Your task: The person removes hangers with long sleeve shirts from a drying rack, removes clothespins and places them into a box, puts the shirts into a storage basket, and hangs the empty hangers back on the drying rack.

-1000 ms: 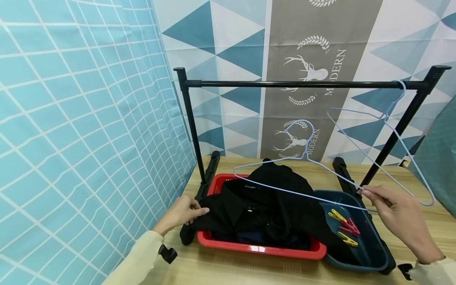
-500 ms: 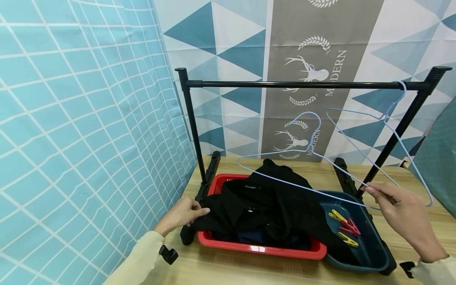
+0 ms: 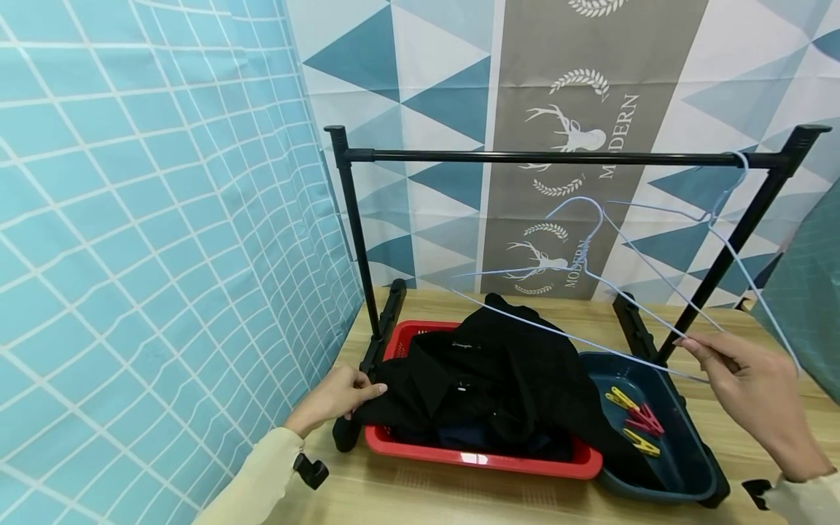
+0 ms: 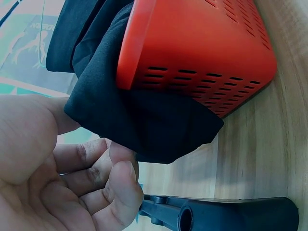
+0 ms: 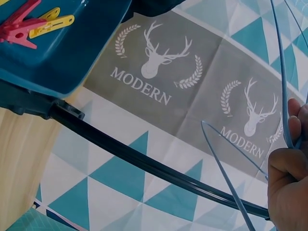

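Observation:
A black shirt (image 3: 485,379) with its collar showing lies heaped over a red basket (image 3: 482,459), one part draping right into the dark blue tub. My left hand (image 3: 335,397) pinches the shirt's left edge between thumb and fingers; in the left wrist view the black cloth (image 4: 144,120) hangs over the basket's slotted side. My right hand (image 3: 748,394) pinches a light blue wire hanger (image 3: 584,262) by one lower corner, its hook upward and its body reaching left above the shirt. Close behind that hand, a second blue hanger (image 3: 741,255) hangs from the rack's rail.
A black clothes rack (image 3: 459,156) stands over the containers, its feet on the wooden table (image 3: 499,503). Several yellow and red clothes pegs (image 3: 643,419) lie in the blue tub (image 3: 695,467). A blue checked curtain (image 3: 164,255) closes off the left side.
My right hand has moved slightly right and up with the hanger, whose hook has risen and shifted right as it turned. My left hand has stayed on the shirt's edge.

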The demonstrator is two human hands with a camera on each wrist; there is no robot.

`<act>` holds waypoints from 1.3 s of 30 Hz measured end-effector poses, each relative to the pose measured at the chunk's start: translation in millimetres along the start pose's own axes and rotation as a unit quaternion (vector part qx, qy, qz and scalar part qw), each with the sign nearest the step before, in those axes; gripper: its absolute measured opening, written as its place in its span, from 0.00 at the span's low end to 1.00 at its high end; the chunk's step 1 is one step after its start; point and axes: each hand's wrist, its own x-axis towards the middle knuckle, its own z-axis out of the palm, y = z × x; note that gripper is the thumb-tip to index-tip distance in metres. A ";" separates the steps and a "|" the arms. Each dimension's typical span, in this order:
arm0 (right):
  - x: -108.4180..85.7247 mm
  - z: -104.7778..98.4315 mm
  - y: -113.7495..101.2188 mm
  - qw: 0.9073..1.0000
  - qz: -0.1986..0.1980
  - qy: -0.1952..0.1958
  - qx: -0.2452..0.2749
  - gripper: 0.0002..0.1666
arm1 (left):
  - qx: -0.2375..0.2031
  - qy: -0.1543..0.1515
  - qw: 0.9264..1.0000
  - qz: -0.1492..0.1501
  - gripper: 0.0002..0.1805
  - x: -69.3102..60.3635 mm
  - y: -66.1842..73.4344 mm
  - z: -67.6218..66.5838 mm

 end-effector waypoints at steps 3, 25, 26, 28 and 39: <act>3.4 -2.6 1.7 1.000 -0.013 0.015 -0.003 0.08 | -0.003 0.000 1.000 0.001 0.24 -1.2 0.3 -0.1; 25.3 -24.2 2.5 0.990 0.136 0.023 -0.042 0.17 | -0.015 0.001 1.000 -0.013 0.23 -1.8 -2.9 2.6; 25.7 -24.7 2.5 0.990 0.134 0.030 -0.037 0.17 | -0.012 0.000 1.000 -0.012 0.23 -2.0 -3.0 2.7; 26.4 -25.4 2.8 0.990 0.130 0.043 -0.026 0.17 | -0.011 -0.001 1.000 -0.012 0.23 -2.5 -2.8 2.8; 32.6 -28.3 6.8 0.986 0.155 0.067 0.007 0.16 | -0.023 -0.006 1.000 -0.018 0.23 -4.2 -0.2 2.7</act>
